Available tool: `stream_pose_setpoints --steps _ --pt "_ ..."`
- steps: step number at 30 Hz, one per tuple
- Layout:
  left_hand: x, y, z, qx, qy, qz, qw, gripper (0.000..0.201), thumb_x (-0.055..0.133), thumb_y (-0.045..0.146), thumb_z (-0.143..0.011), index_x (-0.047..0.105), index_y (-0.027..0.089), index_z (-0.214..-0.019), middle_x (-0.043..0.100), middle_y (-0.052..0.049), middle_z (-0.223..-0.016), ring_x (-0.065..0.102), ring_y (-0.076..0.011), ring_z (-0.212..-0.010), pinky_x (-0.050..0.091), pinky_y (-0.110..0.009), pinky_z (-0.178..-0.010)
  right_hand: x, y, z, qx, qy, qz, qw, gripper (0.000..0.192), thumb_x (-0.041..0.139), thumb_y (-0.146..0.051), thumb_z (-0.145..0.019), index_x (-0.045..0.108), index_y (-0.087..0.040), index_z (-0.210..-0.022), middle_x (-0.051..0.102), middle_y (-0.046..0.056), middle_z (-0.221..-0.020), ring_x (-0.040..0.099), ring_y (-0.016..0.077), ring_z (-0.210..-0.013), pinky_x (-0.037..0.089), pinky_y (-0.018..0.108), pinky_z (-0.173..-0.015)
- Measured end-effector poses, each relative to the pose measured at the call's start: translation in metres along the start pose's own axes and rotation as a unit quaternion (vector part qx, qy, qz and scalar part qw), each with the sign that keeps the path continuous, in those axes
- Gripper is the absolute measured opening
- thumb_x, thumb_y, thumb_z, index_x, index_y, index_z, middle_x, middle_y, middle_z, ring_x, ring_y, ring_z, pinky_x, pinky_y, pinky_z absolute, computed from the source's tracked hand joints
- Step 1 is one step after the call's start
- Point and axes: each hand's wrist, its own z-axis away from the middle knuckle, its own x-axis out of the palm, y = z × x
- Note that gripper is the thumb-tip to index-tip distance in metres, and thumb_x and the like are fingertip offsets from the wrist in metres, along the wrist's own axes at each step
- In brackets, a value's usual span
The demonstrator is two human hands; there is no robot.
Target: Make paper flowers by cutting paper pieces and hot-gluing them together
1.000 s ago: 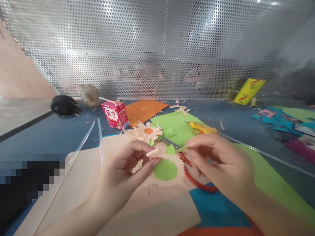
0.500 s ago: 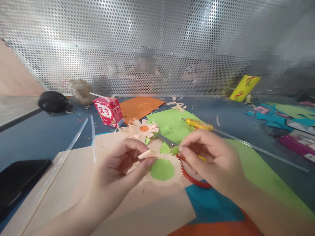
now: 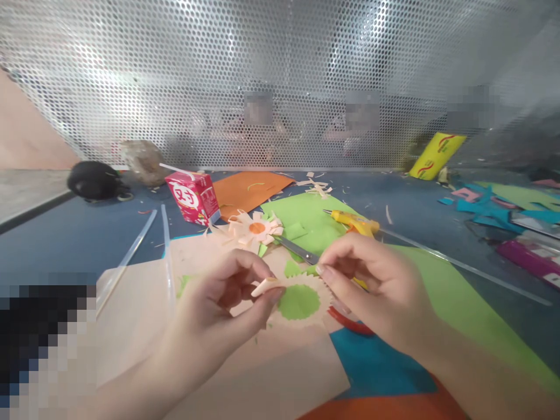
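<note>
My left hand (image 3: 238, 300) pinches a folded strip of peach paper (image 3: 266, 286) between thumb and fingers. Right beside that strip is a round peach paper piece with a toothed edge (image 3: 285, 319), with a green paper circle (image 3: 299, 302) in its middle. Whether the strip is joined to the round piece, I cannot tell. My right hand (image 3: 365, 286) is closed, its fingertips on a small green paper piece (image 3: 311, 269) at the round piece's upper right edge. Scissors (image 3: 301, 252) with red handles lie partly under the right hand. Behind them rests a peach paper flower (image 3: 257, 228) with an orange centre.
A yellow glue gun (image 3: 352, 220) lies beyond my right hand. A red drink carton (image 3: 193, 197) with a straw stands behind the left. Clear glue sticks (image 3: 167, 251), coloured sheets (image 3: 380, 361) and blue scraps (image 3: 485, 210) are spread around. A perforated metal panel (image 3: 280, 52) closes the back.
My left hand has shifted slightly right with the folded strip, and the toothed round piece has moved the same way. My right hand stays nearly in place, fingers still closed.
</note>
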Motion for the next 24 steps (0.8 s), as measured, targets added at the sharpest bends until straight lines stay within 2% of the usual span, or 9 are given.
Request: stream_pose_setpoints --steps 8,11,13,16,20,24 --pt "0.0012 -0.0014 -0.0007 -0.004 -0.004 0.009 1.0 0.007 0.057 0.015 -0.075 0.051 0.018 -0.075 0.052 0.002 -0.067 0.051 -0.0062 -0.048 0.048 -0.018 -0.042 -0.0007 -0.0001 0.0007 0.025 -0.029 -0.064 0.997 0.009 0.046 -0.019 -0.084 0.051 -0.019 -0.075 0.044 -0.006 -0.051 0.044 0.0057 -0.04 0.035 0.017 -0.037" --pt "0.0013 -0.002 -0.0014 -0.011 -0.003 0.019 1.0 0.006 0.057 0.016 -0.076 0.051 0.018 -0.075 0.051 0.002 -0.067 0.05 -0.0061 -0.048 0.048 -0.018 -0.041 -0.0013 0.0006 0.0019 0.025 -0.006 -0.113 0.993 0.015 0.04 -0.025 -0.088 0.053 -0.019 -0.082 0.046 -0.006 -0.05 0.044 0.0063 -0.038 0.037 0.018 -0.037" --pt "0.0011 -0.0022 -0.002 -0.015 -0.001 0.023 1.0 0.006 0.057 0.017 -0.076 0.051 0.018 -0.075 0.051 0.002 -0.067 0.05 -0.0061 -0.048 0.049 -0.018 -0.041 -0.0018 0.0009 0.0018 0.024 0.021 -0.125 0.992 0.016 0.04 -0.028 -0.089 0.054 -0.02 -0.086 0.054 -0.003 -0.061 0.046 0.0063 -0.041 0.041 0.02 -0.041" --pt "0.0016 -0.0007 -0.0026 -0.026 0.007 0.028 0.999 0.007 0.057 0.018 -0.076 0.05 0.018 -0.074 0.051 0.003 -0.066 0.05 -0.0061 -0.047 0.05 -0.019 -0.041 -0.0021 0.0005 -0.0007 0.048 0.01 -0.07 0.996 0.009 0.05 -0.027 -0.083 0.055 -0.021 -0.087 0.058 0.0 -0.077 0.051 0.0079 -0.051 0.042 0.02 -0.044" --pt "0.0039 0.0036 -0.002 -0.052 0.032 0.034 0.998 0.01 0.059 0.019 -0.074 0.049 0.018 -0.072 0.051 0.003 -0.065 0.049 -0.0057 -0.046 0.05 -0.019 -0.041 -0.002 0.0003 -0.0043 0.074 -0.084 0.006 0.994 0.006 0.052 -0.025 -0.081 0.057 -0.021 -0.081 0.054 -0.003 -0.062 0.049 0.009 -0.053 0.038 0.02 -0.045" --pt "0.0037 0.0032 -0.0014 -0.056 0.041 0.024 0.997 0.009 0.059 0.019 -0.074 0.05 0.018 -0.074 0.05 0.004 -0.066 0.048 -0.0055 -0.048 0.049 -0.018 -0.042 -0.0037 0.0015 -0.0042 0.068 -0.076 0.017 0.995 0.012 0.046 -0.019 -0.082 0.054 -0.018 -0.073 0.055 -0.001 -0.062 0.05 0.0102 -0.055 0.038 0.022 -0.046"
